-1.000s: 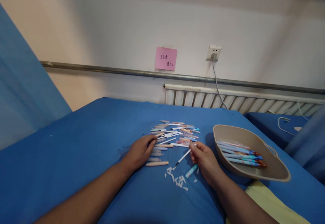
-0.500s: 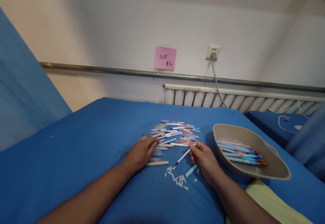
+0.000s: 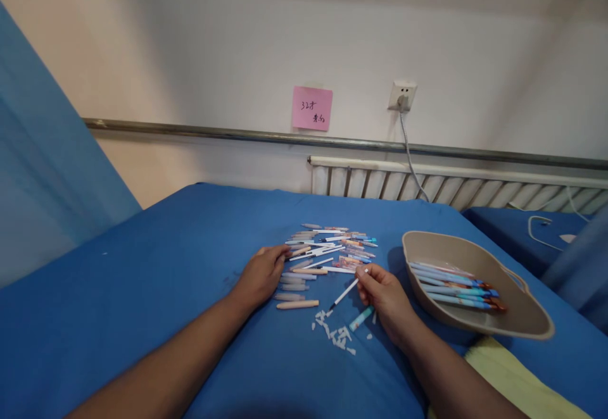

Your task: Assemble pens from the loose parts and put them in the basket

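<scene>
right hand (image 3: 382, 292) pinching white refill (image 3: 344, 293), left hand (image 3: 261, 279) at pen barrels (image 3: 310, 271), grip unclear

Pink note (image 3: 312, 108) on wall (image 3: 228, 45), elec. outlet (image 3: 403, 95) w/ cord (image 3: 405, 135), rail (image 3: 213, 132), radiator (image 3: 374, 183)

Matt cloth is noted in the blue cover (image 3: 190, 235), lower frame. Smooth plastic is seen in the tan tray (image 3: 520, 319), right, and peach pen (image 3: 297, 305), lower centre; dull metal in the mid-frame rail (image 3: 346, 143); matt paper in the pink note (image 3: 312, 109), upper centre.
</scene>
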